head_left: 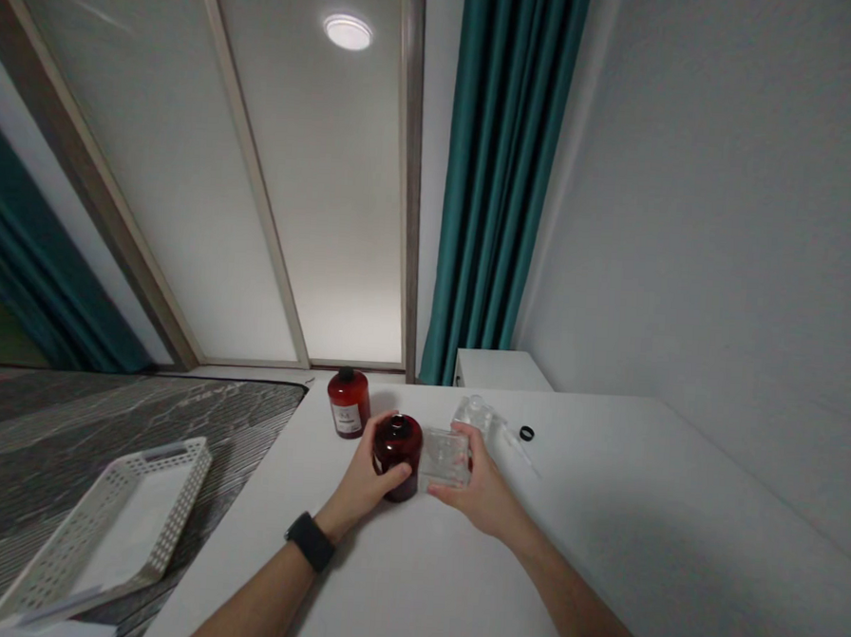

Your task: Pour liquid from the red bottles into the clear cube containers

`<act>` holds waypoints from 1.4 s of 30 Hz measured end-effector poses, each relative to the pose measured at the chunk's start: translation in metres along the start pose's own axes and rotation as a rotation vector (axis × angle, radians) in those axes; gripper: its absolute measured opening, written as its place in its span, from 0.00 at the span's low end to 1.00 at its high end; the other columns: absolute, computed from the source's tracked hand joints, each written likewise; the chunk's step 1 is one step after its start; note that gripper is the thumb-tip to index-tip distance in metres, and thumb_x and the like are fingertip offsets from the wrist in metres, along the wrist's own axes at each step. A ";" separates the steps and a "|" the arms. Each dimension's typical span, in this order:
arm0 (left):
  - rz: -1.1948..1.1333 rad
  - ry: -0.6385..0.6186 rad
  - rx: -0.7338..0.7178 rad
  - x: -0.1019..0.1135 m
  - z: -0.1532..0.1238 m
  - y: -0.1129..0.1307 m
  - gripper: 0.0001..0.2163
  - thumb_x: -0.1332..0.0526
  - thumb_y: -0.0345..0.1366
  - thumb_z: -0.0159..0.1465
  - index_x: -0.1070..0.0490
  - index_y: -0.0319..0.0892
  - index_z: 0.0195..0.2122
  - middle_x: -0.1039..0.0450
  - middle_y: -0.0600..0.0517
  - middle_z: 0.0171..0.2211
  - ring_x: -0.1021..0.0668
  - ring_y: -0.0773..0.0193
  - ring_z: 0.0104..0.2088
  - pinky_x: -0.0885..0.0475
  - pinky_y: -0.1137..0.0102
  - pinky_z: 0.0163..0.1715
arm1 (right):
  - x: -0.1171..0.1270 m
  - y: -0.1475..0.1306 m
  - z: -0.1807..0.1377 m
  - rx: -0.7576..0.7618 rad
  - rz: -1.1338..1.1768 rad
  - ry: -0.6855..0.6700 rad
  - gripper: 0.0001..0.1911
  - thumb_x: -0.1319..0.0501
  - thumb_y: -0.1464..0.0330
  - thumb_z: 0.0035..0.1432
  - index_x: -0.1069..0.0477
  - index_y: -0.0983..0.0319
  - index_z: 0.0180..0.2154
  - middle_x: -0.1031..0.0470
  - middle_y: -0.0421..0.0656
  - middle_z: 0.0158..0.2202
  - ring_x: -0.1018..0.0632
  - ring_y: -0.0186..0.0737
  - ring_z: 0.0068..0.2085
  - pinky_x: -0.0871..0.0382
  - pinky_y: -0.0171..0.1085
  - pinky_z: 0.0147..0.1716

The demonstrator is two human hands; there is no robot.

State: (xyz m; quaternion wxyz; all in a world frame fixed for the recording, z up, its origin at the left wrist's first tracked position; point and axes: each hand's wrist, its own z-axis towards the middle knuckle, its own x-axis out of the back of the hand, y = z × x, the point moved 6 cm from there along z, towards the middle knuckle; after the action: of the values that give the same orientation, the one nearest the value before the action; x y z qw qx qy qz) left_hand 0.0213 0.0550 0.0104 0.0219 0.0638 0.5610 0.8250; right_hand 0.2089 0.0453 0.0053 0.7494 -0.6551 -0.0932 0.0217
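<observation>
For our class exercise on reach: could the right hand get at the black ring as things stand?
Probably not straight away: the right hand is taken up with the clear container and would likely have to release it first. Nothing covers the black ring, though.

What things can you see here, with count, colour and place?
Held bottle: 1, dark red, in left hand
Clear container: 1, transparent, in right hand
Standing bottle: 1, red, black-topped, table's far left
Clear items: count unclear, transparent, behind right hand
Ring: 1, black, right of those
Table: 1, white, centre
Basket: 1, off-white, left of table
Patterned covering: 1, grey, left
Curtains: 2, teal, far left, upper centre
Frosted panels: 2, pale, behind table
Round light: 1, white, over right panel, perhaps reflected
Cabinet: 1, white, behind table
Wall: 1, pale grey, right
Wristwatch: 1, black, left wrist
Hands, forearms: 2 each, bare, lower centre
</observation>
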 end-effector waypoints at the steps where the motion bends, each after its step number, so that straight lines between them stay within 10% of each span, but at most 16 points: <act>1: -0.018 0.007 0.009 -0.001 0.000 0.000 0.34 0.29 0.40 0.52 0.42 0.43 0.58 0.30 0.43 0.54 0.25 0.49 0.53 0.32 0.53 0.57 | -0.001 -0.001 0.000 -0.011 0.026 -0.007 0.43 0.27 0.69 0.39 0.44 0.58 0.56 0.28 0.46 0.49 0.22 0.44 0.43 0.25 0.44 0.43; 15: 0.066 0.100 -0.003 -0.002 0.000 0.021 0.29 0.31 0.36 0.52 0.38 0.43 0.55 0.26 0.46 0.49 0.21 0.52 0.48 0.27 0.55 0.52 | -0.012 -0.001 -0.008 0.081 0.189 0.045 0.51 0.27 0.60 0.47 0.53 0.57 0.64 0.27 0.49 0.50 0.22 0.48 0.47 0.28 0.48 0.50; 27: 0.884 -0.302 -0.303 0.013 0.014 0.061 0.36 0.29 0.46 0.54 0.38 0.46 0.62 0.26 0.41 0.54 0.22 0.43 0.50 0.26 0.51 0.49 | -0.001 0.006 -0.002 0.117 -0.039 0.068 0.53 0.27 0.64 0.47 0.52 0.53 0.69 0.35 0.51 0.62 0.27 0.54 0.57 0.26 0.52 0.52; 42: 0.960 -0.346 -0.342 0.017 -0.002 0.047 0.34 0.30 0.48 0.56 0.38 0.46 0.61 0.27 0.41 0.50 0.22 0.44 0.48 0.25 0.55 0.46 | -0.006 0.001 -0.005 0.156 -0.233 0.031 0.54 0.29 0.68 0.49 0.55 0.52 0.70 0.39 0.46 0.63 0.33 0.51 0.63 0.35 0.51 0.62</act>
State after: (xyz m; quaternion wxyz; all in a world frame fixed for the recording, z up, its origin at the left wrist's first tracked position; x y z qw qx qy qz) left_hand 0.0064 0.0375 0.0547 -0.2554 0.4434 0.3146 0.7995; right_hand 0.2040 0.0401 0.0030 0.7969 -0.5799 -0.1549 -0.0682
